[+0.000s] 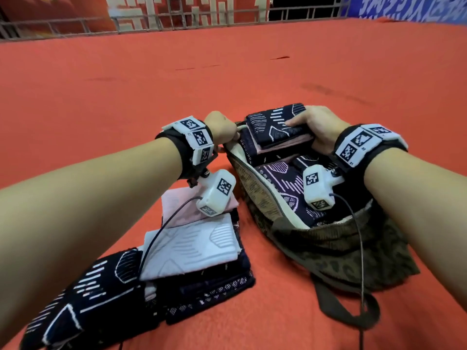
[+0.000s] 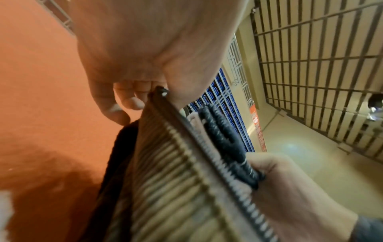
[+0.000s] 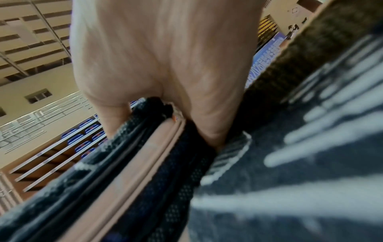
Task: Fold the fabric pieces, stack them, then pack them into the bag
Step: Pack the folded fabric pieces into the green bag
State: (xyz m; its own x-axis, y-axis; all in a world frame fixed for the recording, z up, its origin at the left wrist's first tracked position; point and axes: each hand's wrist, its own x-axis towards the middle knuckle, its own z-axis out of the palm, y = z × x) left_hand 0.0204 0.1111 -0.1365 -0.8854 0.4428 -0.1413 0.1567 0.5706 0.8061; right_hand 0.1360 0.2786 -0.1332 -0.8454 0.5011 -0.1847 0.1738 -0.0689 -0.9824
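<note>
We are working at the bag, a brown patterned one lying unzipped on the orange cloth. Our left hand is gripping the far-left corner of the bag's rim, fingers curled tight on the zipper edge and lifting it so the mouth is gaping; the left wrist view shows those fingers folded in against the palm at the rim's end. Our right hand is clamping a small bundle of folded pieces, dark navy with white lines and a pink layer between, thumb lying along the top and the remaining fingers wrapped underneath. This bundle is hovering over the far end of the bag's opening. Inside the bag, another folded navy piece is already lying flat. Left of the bag, on the cloth, a stack of folded pieces is waiting, white and pink ones on top of navy ones.
</note>
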